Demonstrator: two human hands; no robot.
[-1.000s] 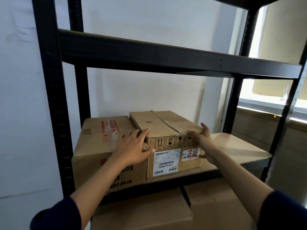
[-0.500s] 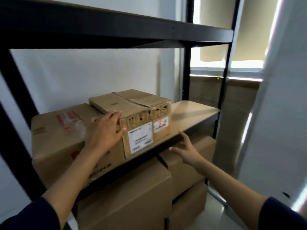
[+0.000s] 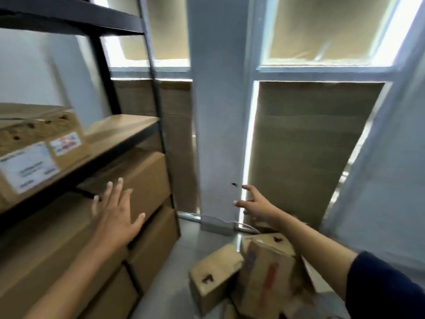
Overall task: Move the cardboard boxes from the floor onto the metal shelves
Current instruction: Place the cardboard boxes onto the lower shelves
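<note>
A labelled cardboard box point(image 3: 39, 146) sits on the wooden board of the black metal shelf point(image 3: 119, 132) at the left. Larger boxes point(image 3: 142, 178) fill the levels below it. Several small cardboard boxes point(image 3: 257, 270) lie tumbled on the grey floor at the lower right. My left hand point(image 3: 117, 215) hovers with fingers spread in front of the lower shelf boxes and holds nothing. Above the floor boxes my right hand point(image 3: 257, 206) stretches out, fingers spread and holding nothing.
A white pillar point(image 3: 218, 111) stands just behind the floor boxes. Windows covered with brown cardboard point(image 3: 305, 143) flank it. The right part of the shelf board is bare. Grey floor point(image 3: 184, 249) shows between the shelf and the floor boxes.
My view has swung right and down from the shelf to the floor boxes. Both hands have left the labelled box, and the right hand has reached out to the right.
</note>
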